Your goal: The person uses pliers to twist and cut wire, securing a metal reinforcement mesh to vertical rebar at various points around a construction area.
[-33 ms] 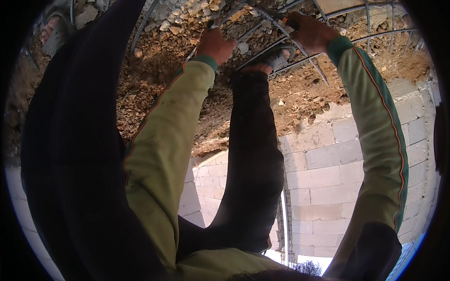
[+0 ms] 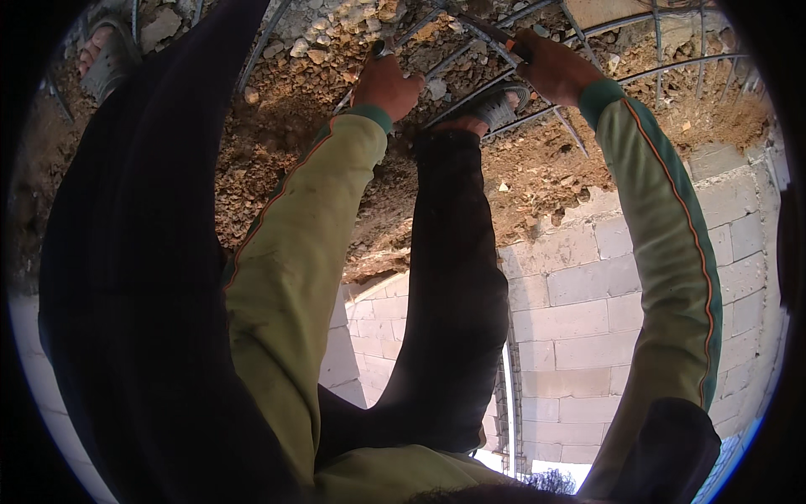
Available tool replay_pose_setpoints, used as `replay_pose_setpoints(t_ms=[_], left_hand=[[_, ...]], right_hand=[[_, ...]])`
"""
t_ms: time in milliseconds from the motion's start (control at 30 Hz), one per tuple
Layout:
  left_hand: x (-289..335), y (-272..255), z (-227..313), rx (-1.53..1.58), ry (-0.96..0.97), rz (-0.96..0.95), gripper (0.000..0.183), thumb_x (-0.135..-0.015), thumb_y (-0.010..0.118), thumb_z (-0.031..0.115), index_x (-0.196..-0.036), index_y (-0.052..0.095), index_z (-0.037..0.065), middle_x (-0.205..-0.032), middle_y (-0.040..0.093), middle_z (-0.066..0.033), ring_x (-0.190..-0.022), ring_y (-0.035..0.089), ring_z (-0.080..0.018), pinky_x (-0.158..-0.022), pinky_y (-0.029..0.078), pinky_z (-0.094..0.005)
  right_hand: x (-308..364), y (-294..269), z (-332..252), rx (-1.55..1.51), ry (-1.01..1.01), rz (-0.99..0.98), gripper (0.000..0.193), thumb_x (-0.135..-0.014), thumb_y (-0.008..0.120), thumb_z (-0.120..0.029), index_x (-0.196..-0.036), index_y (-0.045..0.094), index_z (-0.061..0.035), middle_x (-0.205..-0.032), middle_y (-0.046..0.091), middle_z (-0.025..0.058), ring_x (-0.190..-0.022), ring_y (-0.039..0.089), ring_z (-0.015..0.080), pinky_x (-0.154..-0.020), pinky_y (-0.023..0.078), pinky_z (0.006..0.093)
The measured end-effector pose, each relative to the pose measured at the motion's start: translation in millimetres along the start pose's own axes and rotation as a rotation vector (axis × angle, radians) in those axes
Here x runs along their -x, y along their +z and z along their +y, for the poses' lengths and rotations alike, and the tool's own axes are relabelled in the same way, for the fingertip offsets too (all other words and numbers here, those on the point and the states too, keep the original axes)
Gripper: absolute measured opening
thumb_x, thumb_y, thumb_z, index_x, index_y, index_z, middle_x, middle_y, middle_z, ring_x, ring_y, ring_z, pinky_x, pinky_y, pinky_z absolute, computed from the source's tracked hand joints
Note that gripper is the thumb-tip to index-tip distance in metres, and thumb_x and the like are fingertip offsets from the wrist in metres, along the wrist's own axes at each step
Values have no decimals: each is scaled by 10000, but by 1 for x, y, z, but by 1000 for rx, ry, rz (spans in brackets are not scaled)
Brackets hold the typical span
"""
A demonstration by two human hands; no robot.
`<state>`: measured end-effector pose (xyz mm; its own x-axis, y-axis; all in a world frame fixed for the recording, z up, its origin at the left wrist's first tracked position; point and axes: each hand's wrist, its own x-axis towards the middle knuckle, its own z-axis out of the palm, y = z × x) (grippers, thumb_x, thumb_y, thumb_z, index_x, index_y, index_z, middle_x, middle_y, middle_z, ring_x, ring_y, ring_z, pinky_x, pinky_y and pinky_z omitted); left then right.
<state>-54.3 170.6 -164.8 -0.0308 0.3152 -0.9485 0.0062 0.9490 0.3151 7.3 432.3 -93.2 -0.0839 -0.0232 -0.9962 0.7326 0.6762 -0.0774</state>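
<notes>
My left hand (image 2: 388, 86) is closed over a steel reinforcing bar that runs under it. A small dark piece with a shiny rim (image 2: 382, 49) pokes out at the top of this fist; its kind is not clear. To the right, my right hand (image 2: 556, 70) grips a hand tool (image 2: 514, 45) with a dark handle marked in orange. The tool's thin dark end points up and left to the crossing bars (image 2: 453, 57), near the top edge. My fingers are partly hidden by the backs of both hands.
My sandalled right foot (image 2: 495, 109) stands among the bars, between my hands. My other foot (image 2: 107, 60) is at the far left. Stony brown soil (image 2: 277, 126) lies under the bars. A block wall (image 2: 579, 319) is at the lower right, with more bars (image 2: 659, 50) farther right.
My right hand and its tool have shifted slightly down and left, and the right forearm has swung left. My left hand has dropped a little.
</notes>
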Motion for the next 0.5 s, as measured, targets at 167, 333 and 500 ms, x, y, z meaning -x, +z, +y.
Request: replay_pose_setpoints(t_ms=[167,333,500], left_hand=[[86,-70,50,-232,152,-156,575,-895,675,313,-1306,525,-60,-1282,548,-263,-1095,617,-434,-968,495,-536],[221,-144,80,52,234,-351,675,-912,619,279,-1477,400,-17,-1388,519,-286,-1271,530,-423,-1056,421,-427],[260,-175,50,242,274,-176,653,-903,627,290,-1444,435,-20,-1199,599,-267,-1070,605,-430,-1005,444,-478]], right_hand=[[2,20,9,-82,46,83,330,-943,577,-168,-1242,494,-57,-996,674,241,-906,677,423,-773,506,516],[-3,50,3,-429,100,-22,330,-952,607,-206,-1230,514,-55,-784,598,63,-655,574,185,-584,469,359],[17,62,-56,-1770,333,-385,235,-1031,555,-234,-1231,523,-117,-725,435,-4,-571,422,102,-514,399,313]])
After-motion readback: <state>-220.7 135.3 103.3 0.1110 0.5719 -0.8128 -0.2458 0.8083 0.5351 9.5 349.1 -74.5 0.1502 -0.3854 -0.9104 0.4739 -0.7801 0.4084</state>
